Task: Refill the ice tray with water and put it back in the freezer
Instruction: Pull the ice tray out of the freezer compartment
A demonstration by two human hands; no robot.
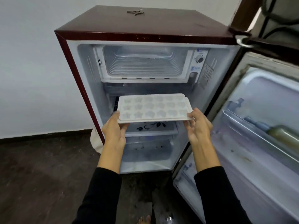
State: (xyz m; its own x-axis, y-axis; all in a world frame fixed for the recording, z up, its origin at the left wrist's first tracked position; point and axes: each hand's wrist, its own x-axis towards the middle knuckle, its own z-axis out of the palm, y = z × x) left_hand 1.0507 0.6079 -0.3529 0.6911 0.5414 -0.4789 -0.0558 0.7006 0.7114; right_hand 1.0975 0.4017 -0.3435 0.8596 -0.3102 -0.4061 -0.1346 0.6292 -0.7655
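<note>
ice tray [154, 109]: white, flower-shaped cells in rows
fridge [145, 25]: dark maroon shell, white interior
lower shelf [150, 126]: black floral print, centre of frame
sleeves [100, 196]: black
wall [32, 62]: pale grey-white, upper left
floor [40, 175]: dark brown

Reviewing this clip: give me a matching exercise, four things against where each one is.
Things:
1. ice tray
2. keys
3. dial
4. bottle

Places:
A. on top of the fridge
B. in the door shelf
C. held by the left hand and right hand
D. right of the freezer opening

Pairs: 1-C, 2-A, 3-D, 4-B
</note>
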